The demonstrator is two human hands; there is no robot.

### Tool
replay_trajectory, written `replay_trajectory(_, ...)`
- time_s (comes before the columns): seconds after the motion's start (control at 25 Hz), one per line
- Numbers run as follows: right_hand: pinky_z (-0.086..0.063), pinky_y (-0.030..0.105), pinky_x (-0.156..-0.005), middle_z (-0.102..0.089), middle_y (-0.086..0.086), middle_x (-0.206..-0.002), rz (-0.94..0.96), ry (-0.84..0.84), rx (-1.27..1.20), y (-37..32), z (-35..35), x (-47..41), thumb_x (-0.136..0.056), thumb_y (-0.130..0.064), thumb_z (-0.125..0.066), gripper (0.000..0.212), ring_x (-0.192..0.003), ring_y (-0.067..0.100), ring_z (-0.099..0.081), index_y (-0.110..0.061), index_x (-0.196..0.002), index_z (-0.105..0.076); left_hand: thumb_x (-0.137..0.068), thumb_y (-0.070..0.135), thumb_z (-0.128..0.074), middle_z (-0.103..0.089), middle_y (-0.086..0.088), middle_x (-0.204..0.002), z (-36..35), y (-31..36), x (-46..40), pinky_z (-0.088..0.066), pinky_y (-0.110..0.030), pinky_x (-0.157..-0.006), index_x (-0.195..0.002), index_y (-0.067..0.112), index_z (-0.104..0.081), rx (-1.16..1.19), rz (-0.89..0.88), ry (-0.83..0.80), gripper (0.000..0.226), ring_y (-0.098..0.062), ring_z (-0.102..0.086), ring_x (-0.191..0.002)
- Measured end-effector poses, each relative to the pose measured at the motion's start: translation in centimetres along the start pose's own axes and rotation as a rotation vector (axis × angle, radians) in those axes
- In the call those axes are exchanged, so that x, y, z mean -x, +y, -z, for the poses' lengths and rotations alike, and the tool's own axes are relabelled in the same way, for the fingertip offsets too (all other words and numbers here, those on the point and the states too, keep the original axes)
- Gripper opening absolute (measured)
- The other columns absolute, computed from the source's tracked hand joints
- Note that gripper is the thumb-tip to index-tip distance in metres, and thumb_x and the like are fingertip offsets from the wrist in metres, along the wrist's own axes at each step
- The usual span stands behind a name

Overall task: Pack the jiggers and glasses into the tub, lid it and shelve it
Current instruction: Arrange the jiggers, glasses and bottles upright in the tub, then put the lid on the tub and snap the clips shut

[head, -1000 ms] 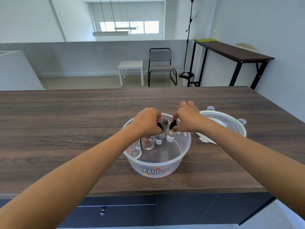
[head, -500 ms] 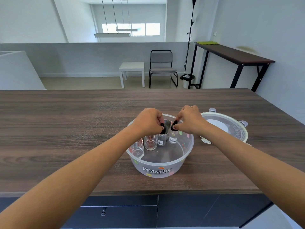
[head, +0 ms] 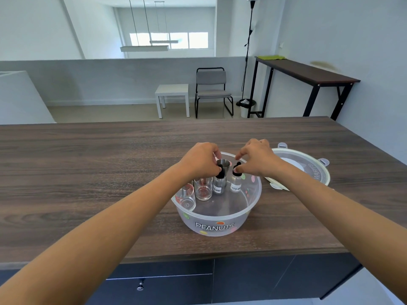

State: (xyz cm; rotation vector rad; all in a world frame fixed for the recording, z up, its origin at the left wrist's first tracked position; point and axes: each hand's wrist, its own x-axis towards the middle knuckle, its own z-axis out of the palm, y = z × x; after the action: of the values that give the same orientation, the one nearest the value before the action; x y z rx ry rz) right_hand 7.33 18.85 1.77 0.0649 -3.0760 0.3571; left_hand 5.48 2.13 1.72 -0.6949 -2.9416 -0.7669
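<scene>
A translucent round tub (head: 214, 225) labelled PEANUTS stands on the wooden counter. Inside it are two clear glasses (head: 203, 188) (head: 187, 195) on the left and a steel jigger (head: 223, 162) at the back. Two small clear bottles with black caps and barcode labels stand upright in the middle. My left hand (head: 201, 160) pinches the cap of the left bottle (head: 218, 187). My right hand (head: 256, 158) pinches the cap of the right bottle (head: 236, 183), with its index finger raised. Both bottles' bases are at the tub floor.
The tub's round lid (head: 308, 170) with clip tabs lies on the counter just right of the tub, partly behind my right forearm. Beyond the counter are a chair (head: 212, 89), a white side table (head: 172, 93) and a tall dark table (head: 308, 73) by the right wall.
Both hands stay over the tub pinching the bottle caps. The right hand's index finger has lifted away from its cap. The bottles have hardly moved.
</scene>
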Motion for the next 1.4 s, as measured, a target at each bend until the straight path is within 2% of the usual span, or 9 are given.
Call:
replay_trajectory(0.24,-0.034,0.039,-0.106,-0.062,0.006,-0.123,-0.094,0.124,-0.289,2.9,2.5,1.0,-0.082,-0.036,-0.063,0.028,-0.127,0.03,-0.042,-0.022,-0.105,-0.069,-0.079,0.018,-0.065,-0.059,0.005,-0.092,2.0,2.6,-2.9,-0.041,-0.023,-0.077,-0.102,0.015,-0.064,0.003,-0.064,0.058,0.023,-0.013,-0.055,-0.085)
replay_trajectory(0.4,-0.042,0.032,-0.095,-0.067,0.002,-0.11,-0.232,0.138,-0.443,7.4,3.4,2.5,-0.083,-0.035,-0.062,0.022,-0.112,0.02,-0.054,-0.023,-0.099,-0.07,-0.078,0.024,-0.066,-0.059,0.004,-0.094,0.2,7.4,-5.7,-0.042,-0.025,-0.08,-0.1,0.015,-0.065,0.034,-0.165,0.084,0.024,-0.014,-0.052,-0.088)
replay_trajectory(0.56,-0.043,0.028,-0.087,-0.068,0.004,-0.112,-0.357,0.126,-0.459,13.2,4.0,3.4,-0.084,-0.031,-0.06,0.023,-0.103,0.018,-0.059,-0.019,-0.102,-0.07,-0.079,0.02,-0.063,-0.057,0.002,-0.094,-3.7,12.3,-8.6,-0.039,-0.023,-0.074,-0.1,0.013,-0.064,0.063,-0.141,-0.093,0.022,-0.017,-0.054,-0.088)
replay_trajectory(0.68,-0.041,0.027,-0.086,-0.064,0.006,-0.12,-0.467,0.062,-0.465,17.5,3.4,3.9,-0.085,-0.026,-0.058,0.024,-0.104,0.02,-0.057,-0.014,-0.104,-0.068,-0.082,0.024,-0.06,-0.054,-0.007,-0.095,-7.2,13.8,-10.9,-0.037,-0.028,-0.071,-0.094,0.014,-0.057,-0.033,-0.017,-0.331,0.016,-0.023,-0.052,-0.081)
replay_trajectory(0.76,-0.045,0.03,-0.085,-0.061,0.007,-0.123,-0.563,-0.012,-0.502,20.3,2.9,4.0,-0.086,-0.023,-0.055,0.029,-0.101,0.021,-0.056,-0.009,-0.11,-0.065,-0.085,0.029,-0.057,-0.058,-0.014,-0.112,-9.6,14.0,-12.4,-0.038,-0.03,-0.074,-0.11,0.007,-0.059,-0.043,0.12,-0.397,0.033,-0.028,-0.059,-0.097)
replay_trajectory(1.0,-0.046,0.037,-0.084,-0.039,0.017,-0.142,-0.836,-0.052,-1.133,24.9,1.4,2.7,-0.085,-0.018,-0.061,0.063,-0.119,0.033,-0.051,-0.008,-0.14,-0.032,-0.083,0.029,-0.055,-0.049,-0.016,-0.137,-13.5,12.9,-13.2,-0.045,-0.033,-0.096,-0.137,-0.001,-0.037,0.148,0.646,-0.212,0.065,-0.029,-0.051,-0.121)
replay_trajectory(1.12,-0.048,0.038,-0.085,-0.052,0.017,-0.127,-0.826,-0.038,-1.241,25.7,0.7,1.7,-0.087,-0.012,-0.057,0.049,-0.112,0.03,-0.054,-0.004,-0.133,-0.042,-0.082,0.029,-0.049,-0.048,-0.017,-0.137,-14.2,13.0,-13.0,-0.045,-0.04,-0.102,-0.136,0.003,-0.041,0.208,0.734,-0.158,0.061,-0.032,-0.052,-0.121)
replay_trajectory(1.24,-0.05,0.034,-0.081,-0.058,0.011,-0.083,-0.794,-0.054,-1.194,26.3,-0.1,1.0,-0.087,-0.003,-0.054,0.036,-0.091,0.025,-0.058,0.004,-0.121,-0.051,-0.079,0.025,-0.048,-0.05,-0.018,-0.136,-14.7,12.9,-12.6,-0.046,-0.042,-0.102,-0.133,0.003,-0.046,0.34,0.791,-0.102,0.058,-0.032,-0.055,-0.118)
replay_trajectory(1.4,-0.05,0.027,-0.067,-0.054,0.007,-0.069,-0.804,-0.009,-1.18,26.7,-0.3,0.9,-0.081,0.004,-0.054,0.026,-0.063,0.015,-0.053,0.0,-0.106,-0.058,-0.077,0.019,-0.049,-0.063,-0.012,-0.121,-15.0,12.5,-12.0,-0.049,-0.029,-0.084,-0.123,0.006,-0.054,0.572,0.825,-0.008,0.047,-0.026,-0.061,-0.097)
